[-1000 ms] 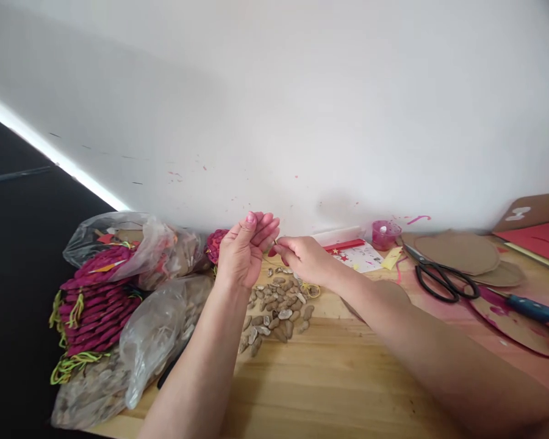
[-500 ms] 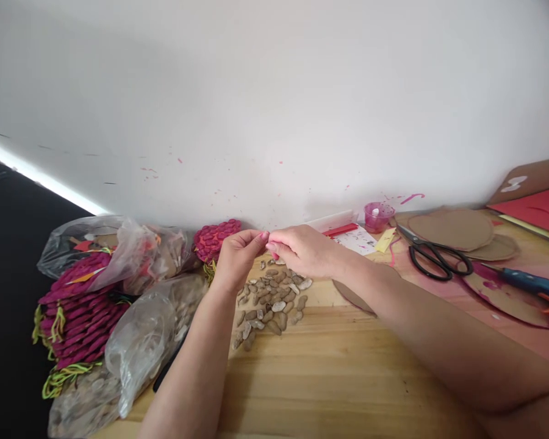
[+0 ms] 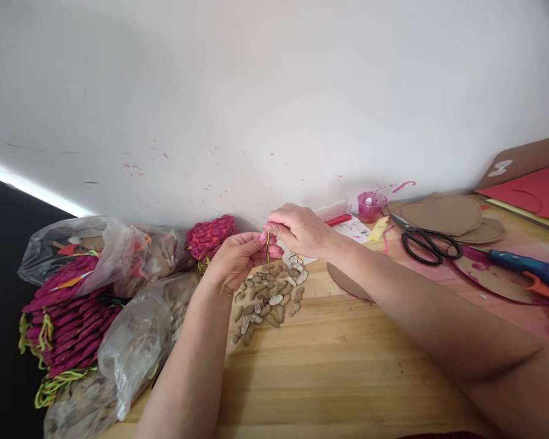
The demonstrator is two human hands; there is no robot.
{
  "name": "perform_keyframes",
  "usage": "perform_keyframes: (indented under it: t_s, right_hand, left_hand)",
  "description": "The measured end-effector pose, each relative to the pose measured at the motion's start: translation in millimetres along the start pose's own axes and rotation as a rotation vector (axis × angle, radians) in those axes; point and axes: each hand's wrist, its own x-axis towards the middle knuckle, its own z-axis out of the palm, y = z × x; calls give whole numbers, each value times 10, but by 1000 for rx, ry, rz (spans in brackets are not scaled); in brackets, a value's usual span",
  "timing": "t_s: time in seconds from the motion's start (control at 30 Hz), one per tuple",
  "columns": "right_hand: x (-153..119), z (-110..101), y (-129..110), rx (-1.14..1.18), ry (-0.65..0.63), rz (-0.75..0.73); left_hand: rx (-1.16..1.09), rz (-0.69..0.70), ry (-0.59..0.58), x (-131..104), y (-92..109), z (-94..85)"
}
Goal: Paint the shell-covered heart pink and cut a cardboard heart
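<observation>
My left hand (image 3: 238, 259) and my right hand (image 3: 299, 230) meet above a spread of peanut shells (image 3: 274, 292) on the wooden table. A thin yellow-green cord (image 3: 268, 247) hangs between them, its upper end pinched in the fingertips of both hands. The thumb and index finger of my left hand press together, with its other fingers loosely curled. Close behind the shells, more thin cord (image 3: 296, 259) lies on white paper, partly hidden by my right hand.
Left are plastic bags (image 3: 135, 335), stacked magenta pieces (image 3: 68, 323) with green cords and a magenta cluster (image 3: 210, 236). Right are a purple cup (image 3: 371, 206), black scissors (image 3: 425, 244), cardboard shapes (image 3: 443, 214), a blue tool (image 3: 526, 265) and red sheets (image 3: 535, 190).
My right hand has risen slightly, and my left hand has turned more open at the lower fingers. The cord between the hands now shows. The whole view has shifted a little.
</observation>
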Motion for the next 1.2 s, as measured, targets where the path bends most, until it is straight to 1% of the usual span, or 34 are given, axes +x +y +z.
perform_keyframes:
  t_s: [0.1,0.2,0.27,0.33,0.43,0.53,0.67,0.73,0.83,1.0,1.2]
  right_hand:
    - [-6,39,19,106,13,38]
    - [-22,68,22,272,-5,93]
    - [-33,86,27,358,-18,130]
    - [-32,113,46,395,-26,167]
    - [10,174,113,399,-47,207]
    - [112,241,218,392,-89,211]
    - [291,305,356,395,-144,166]
    - [367,335,404,390,-166,147]
    - [436,393,458,332,-217,188]
    - [425,511,547,256,-239,289]
    - [359,604,597,134,-233,398]
  left_hand:
    - [2,-8,-27,-2,5,-7]
    - [-27,3,-77,-15,27,-14]
    - [-91,36,-120,-30,58,-18]
    - [-186,101,-128,-43,95,-26]
    - [-339,208,-61,-50,137,-47]
    - [-429,263,17,-44,153,-60]
    - [-443,297,101,-47,165,-54]
    - [-440,322,120,-60,176,-56]
    - [-429,363,132,-80,195,-77]
    - [-394,390,203,-80,210,-135]
    - [-397,412,219,-28,191,-211]
